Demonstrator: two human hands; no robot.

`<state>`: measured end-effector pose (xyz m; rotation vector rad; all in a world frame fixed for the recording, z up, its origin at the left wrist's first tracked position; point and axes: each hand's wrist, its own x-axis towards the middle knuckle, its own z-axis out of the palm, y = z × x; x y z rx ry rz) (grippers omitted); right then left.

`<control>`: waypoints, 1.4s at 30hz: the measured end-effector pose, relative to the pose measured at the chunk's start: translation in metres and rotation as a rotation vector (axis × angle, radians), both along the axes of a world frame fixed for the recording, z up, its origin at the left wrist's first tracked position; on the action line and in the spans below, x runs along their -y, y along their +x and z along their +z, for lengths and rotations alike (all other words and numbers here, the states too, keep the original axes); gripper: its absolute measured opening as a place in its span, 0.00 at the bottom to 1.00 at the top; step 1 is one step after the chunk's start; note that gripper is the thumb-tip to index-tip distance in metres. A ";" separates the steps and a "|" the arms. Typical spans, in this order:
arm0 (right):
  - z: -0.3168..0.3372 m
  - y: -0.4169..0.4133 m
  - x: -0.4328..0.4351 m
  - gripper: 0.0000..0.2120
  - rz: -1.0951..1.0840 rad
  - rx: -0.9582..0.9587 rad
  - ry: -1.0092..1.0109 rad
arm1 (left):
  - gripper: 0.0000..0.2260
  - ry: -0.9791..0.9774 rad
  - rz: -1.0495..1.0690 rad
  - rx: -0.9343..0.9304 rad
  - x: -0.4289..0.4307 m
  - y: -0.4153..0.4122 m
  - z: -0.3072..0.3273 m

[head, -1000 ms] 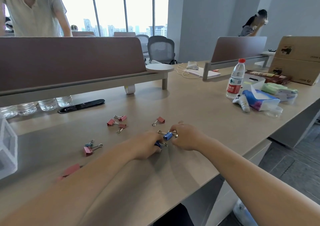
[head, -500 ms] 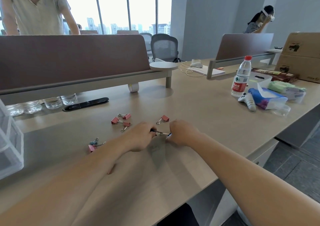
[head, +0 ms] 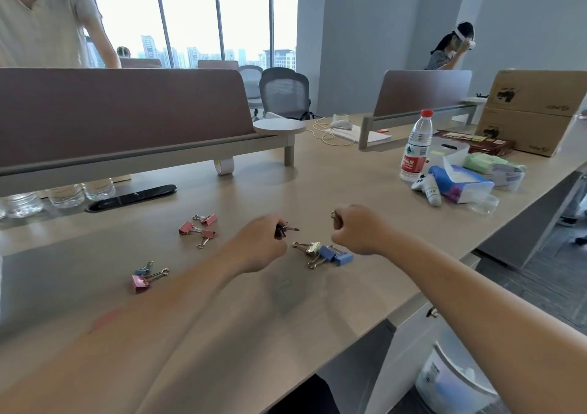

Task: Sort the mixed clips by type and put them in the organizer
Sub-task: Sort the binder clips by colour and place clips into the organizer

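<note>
Binder clips lie scattered on the wooden desk (head: 349, 175). My left hand (head: 257, 245) pinches a dark binder clip (head: 283, 230) just above the desk. My right hand (head: 359, 229) is curled round a clip (head: 334, 216) whose metal loop shows at my knuckles. Between and below my hands lie two blue clips (head: 335, 256) and a gold clip (head: 309, 247). Three pink clips (head: 198, 226) sit farther left. A pink clip with a small blue one (head: 143, 277) lies near my left forearm. The organizer is out of view.
A water bottle (head: 416, 146), a tissue pack (head: 460, 181) and a white controller (head: 427, 189) stand at the right, with cardboard boxes (head: 533, 111) behind. A desk divider (head: 120, 118) runs along the back. Two people stand beyond the desks.
My hands have pulled apart, each taking a clip. The blue and gold clips that were under my hands now lie uncovered. The clear organizer at the left edge has left the view.
</note>
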<state>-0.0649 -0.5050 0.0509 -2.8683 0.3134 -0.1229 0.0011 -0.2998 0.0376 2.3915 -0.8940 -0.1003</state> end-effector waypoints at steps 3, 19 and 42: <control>-0.008 -0.011 0.024 0.06 -0.075 -0.085 0.022 | 0.12 -0.016 -0.028 0.024 0.024 0.002 -0.008; -0.040 -0.010 0.017 0.19 -0.099 -0.128 -0.098 | 0.12 0.119 -0.075 0.147 0.086 -0.006 -0.034; -0.033 -0.028 0.009 0.14 -0.142 -0.153 -0.023 | 0.07 0.135 -0.057 0.240 0.090 -0.019 -0.031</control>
